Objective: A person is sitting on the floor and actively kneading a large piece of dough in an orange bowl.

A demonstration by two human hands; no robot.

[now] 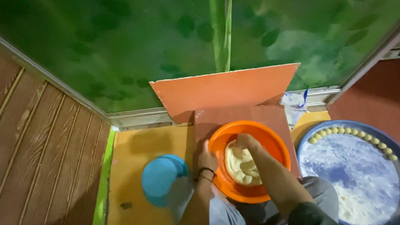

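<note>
An orange plastic bowl point(272, 142) sits on a reddish tile point(239, 116) in front of my knees. Pale dough point(236, 165) fills its bottom. My right hand point(247, 142) reaches down into the bowl, fingers pressed into the dough. My left hand point(206, 156) grips the bowl's left rim, a dark band on its wrist.
A blue plastic tub point(161, 177) stands on the yellow floor to the left. A large round blue tray point(360, 175) at the right carries several small dough balls along its far rim and loose flour. An orange board point(224, 88) leans against the green patterned wall. A clear plastic bag point(296, 105) lies beside it.
</note>
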